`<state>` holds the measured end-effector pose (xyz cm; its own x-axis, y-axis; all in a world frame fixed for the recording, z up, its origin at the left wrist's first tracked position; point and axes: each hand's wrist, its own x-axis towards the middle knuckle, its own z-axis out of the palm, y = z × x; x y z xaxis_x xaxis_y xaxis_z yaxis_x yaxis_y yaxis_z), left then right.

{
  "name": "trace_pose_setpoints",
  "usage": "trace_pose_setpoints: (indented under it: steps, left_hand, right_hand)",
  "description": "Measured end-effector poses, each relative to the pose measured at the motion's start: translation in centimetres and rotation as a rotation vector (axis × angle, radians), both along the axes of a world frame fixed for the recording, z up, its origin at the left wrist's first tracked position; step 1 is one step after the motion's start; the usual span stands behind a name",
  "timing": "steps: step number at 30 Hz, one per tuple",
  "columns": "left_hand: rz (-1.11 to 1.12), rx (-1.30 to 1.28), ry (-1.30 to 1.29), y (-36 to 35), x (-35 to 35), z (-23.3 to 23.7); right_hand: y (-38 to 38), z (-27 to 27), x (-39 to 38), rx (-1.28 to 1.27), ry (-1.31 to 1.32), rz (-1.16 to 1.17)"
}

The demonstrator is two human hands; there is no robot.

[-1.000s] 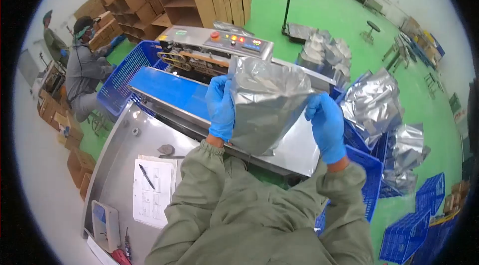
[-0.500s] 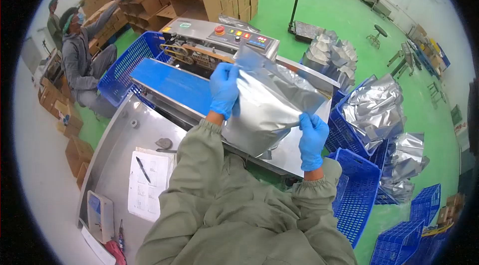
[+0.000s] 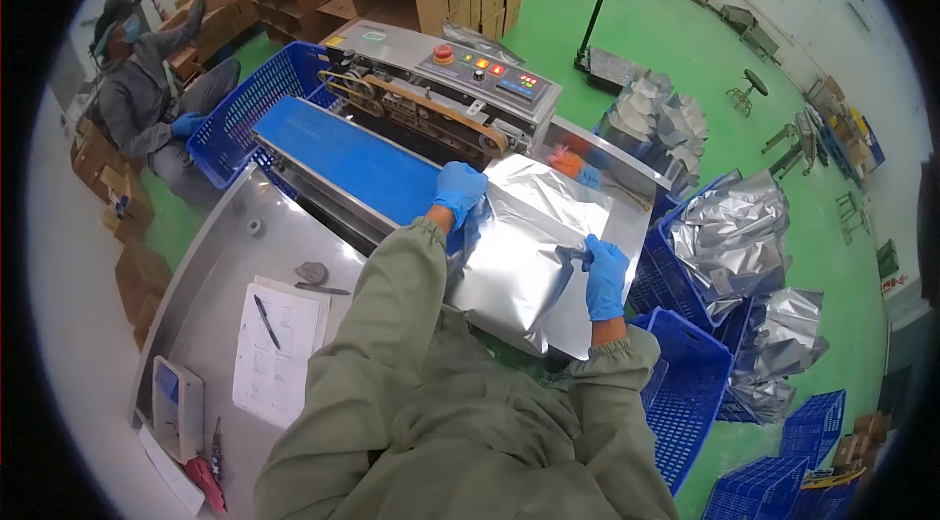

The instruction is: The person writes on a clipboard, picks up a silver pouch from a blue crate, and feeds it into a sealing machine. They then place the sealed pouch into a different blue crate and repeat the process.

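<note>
A full silver foil bag lies tilted over the metal worktop in front of me, its flat upper end towards the band sealing machine. My left hand, in a blue glove, is closed on the bag's upper left edge, beside the blue conveyor belt. On the opposite side, my gloved right hand pinches the bag's right edge between thumb and fingers. The machine's brown belt and rollers run just beyond the left hand. Part of the bag's lower end hangs over the worktop's front edge.
Blue crates with filled foil bags stand at right, near another blue crate. On the left steel table lie papers, a pen and a white device. A seated co-worker handles cardboard boxes at far left.
Both hands have lowered the bag from upright to lying over the worktop, its upper end now flattened out. The co-worker at left has shifted a cardboard box.
</note>
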<state>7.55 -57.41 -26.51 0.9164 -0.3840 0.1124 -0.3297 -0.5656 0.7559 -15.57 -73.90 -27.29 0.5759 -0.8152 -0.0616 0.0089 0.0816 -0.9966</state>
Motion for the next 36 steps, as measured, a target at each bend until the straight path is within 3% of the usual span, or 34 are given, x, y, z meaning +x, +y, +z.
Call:
trace_pose_setpoints:
  steps: [4,9,12,14,16,17,19,20,22,24,25,26,28,31,32,33,36]
  left_hand:
    - [0.022,-0.110,0.060,1.3,1.9,0.5]
    - [0.079,-0.044,-0.106,3.4,6.5,-0.3]
    - [0.078,0.037,-0.125,5.9,8.2,0.3]
    - [0.186,-0.130,-0.151,7.6,7.9,1.3]
    - [0.173,-0.078,-0.233,8.6,5.7,4.2]
    - [0.151,-0.149,-0.303,8.9,4.0,5.7]
    - [0.025,-0.236,-0.386,9.5,0.8,7.2]
    - [-0.089,-0.256,-0.391,9.6,-0.6,7.5]
    - [-0.230,-0.286,-0.231,9.6,-5.1,8.9]
    - [-0.312,-0.161,-0.308,9.4,-9.3,9.9]
    - [-0.307,-0.086,-0.175,9.7,-10.7,9.5]
    - [-0.252,-0.198,-0.035,10.2,-11.2,8.3]
    - [-0.296,-0.128,-0.155,10.2,-12.6,6.6]
    - [-0.260,-0.133,-0.068,8.7,-14.3,5.0]
    - [-0.205,-0.067,-0.065,8.0,-15.0,5.1]
    - [-0.271,-0.063,-0.147,8.1,-15.4,5.0]
    - [-0.317,-0.047,-0.120,5.3,-17.1,5.6]
  right_hand:
    - [0.5,-0.2,2.3,-0.033,0.039,0.108]
    - [2.7,1.6,5.4,-0.031,0.211,0.283]
    - [4.1,1.8,7.7,0.039,0.116,0.389]
    - [5.0,1.0,9.7,-0.018,0.131,0.374]
    - [5.5,-1.9,12.6,-0.220,0.154,0.363]
    - [6.7,0.1,12.4,-0.281,0.199,0.358]
    - [7.4,-2.7,14.2,-0.783,0.073,0.329]
    - [8.0,-2.3,14.2,-0.430,0.098,0.391]
    - [8.8,1.1,10.3,-0.358,0.026,0.409]
    - [7.5,1.1,4.7,-0.553,0.025,0.297]
    - [6.3,1.4,0.0,-0.575,0.037,0.205]
    - [4.9,1.5,-4.4,-0.613,0.054,0.131]
    - [1.0,-0.8,-14.8,-0.592,0.195,-0.095]
    - [-3.5,-7.9,-32.7,-0.348,0.762,-0.378]
    - [-4.0,-12.7,-40.1,-0.451,0.948,-0.368]
    - [-3.0,-11.5,-44.2,-0.151,1.385,-0.313]
    - [0.8,-19.9,-56.1,-0.157,1.552,-0.050]
